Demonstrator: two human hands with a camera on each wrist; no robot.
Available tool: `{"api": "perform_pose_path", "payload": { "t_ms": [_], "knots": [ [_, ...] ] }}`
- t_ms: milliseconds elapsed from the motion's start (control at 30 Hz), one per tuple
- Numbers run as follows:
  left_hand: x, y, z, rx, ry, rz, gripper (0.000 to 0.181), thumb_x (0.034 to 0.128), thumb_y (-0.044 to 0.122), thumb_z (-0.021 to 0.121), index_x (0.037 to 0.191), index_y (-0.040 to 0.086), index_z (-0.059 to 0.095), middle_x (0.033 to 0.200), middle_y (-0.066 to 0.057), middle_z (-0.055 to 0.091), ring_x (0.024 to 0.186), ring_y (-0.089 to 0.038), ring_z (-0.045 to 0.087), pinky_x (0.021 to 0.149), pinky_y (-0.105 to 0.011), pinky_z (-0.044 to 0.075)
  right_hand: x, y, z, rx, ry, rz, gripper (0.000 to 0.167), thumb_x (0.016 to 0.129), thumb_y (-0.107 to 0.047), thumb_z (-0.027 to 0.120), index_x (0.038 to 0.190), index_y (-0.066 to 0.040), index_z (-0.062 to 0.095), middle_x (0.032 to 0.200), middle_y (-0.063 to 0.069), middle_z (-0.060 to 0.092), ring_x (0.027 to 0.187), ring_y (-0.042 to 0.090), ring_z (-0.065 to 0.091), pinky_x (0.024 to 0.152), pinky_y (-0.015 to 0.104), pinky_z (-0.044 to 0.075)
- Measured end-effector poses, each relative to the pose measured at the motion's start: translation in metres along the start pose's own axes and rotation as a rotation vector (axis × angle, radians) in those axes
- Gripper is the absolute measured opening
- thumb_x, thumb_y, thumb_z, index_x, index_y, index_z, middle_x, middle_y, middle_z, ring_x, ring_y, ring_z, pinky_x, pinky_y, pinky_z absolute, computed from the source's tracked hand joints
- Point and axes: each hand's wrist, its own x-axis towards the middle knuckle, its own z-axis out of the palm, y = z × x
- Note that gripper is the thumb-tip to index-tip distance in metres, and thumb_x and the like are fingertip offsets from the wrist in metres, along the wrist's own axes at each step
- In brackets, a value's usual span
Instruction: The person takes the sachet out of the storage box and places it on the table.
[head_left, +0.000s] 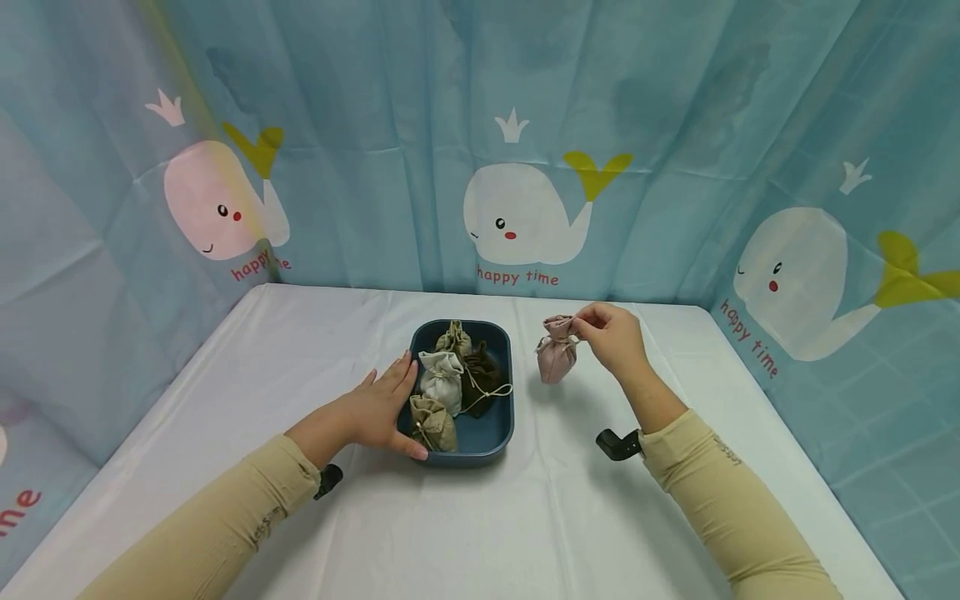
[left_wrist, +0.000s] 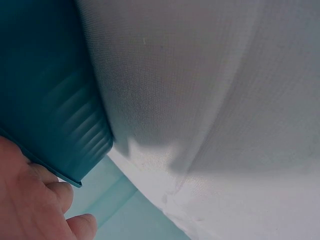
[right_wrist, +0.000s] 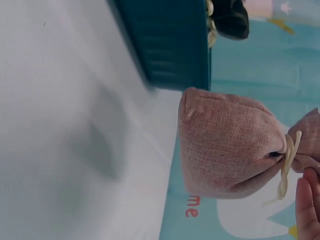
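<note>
A pink drawstring pouch (head_left: pixel 557 360) hangs above the table to the right of the blue bin (head_left: pixel 487 454); my right hand (head_left: pixel 613 337) pinches its gathered top. In the right wrist view the pouch (right_wrist: pixel 225 145) is tied with a cream cord, and the fingertips (right_wrist: pixel 309 200) are at its neck. My left hand (head_left: pixel 382 408) lies with extended fingers along the bin's left rim. The left wrist view has that hand (left_wrist: pixel 35 200) against the bin's wall (left_wrist: pixel 60 100). Inside the bin are a white pouch (head_left: pixel 442 383), a dark brown pouch (head_left: pixel 480 371) and two tan ones (head_left: pixel 435 425).
White cloth (head_left: pixel 525 533) covers the table. Blue curtains (head_left: pixel 360 208) with whale prints stand behind it and at both sides. A black wrist-mounted piece (head_left: pixel 618 445) sticks out by the right sleeve, another (head_left: pixel 328 481) by the left.
</note>
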Motion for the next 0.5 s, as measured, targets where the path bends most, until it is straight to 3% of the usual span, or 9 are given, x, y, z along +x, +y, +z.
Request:
{"api": "perform_pose_path", "payload": {
  "t_ms": [500],
  "knots": [
    [-0.001, 0.002, -0.001, -0.015, 0.003, -0.001, 0.136, 0.0534, 0.087, 0.049, 0.146, 0.002, -0.003, 0.152, -0.016, -0.011, 0.14, -0.03, -0.001, 0.107, -0.057, 0.007, 0.004, 0.02, 0.008, -0.063, -0.008, 0.101, 0.015, 0.088, -0.018, 0.062, 0.082, -0.005, 0.066, 0.077, 0.009, 0.066, 0.07, 0.02, 0.064, 0.058, 0.027, 0.049]
  ]
}}
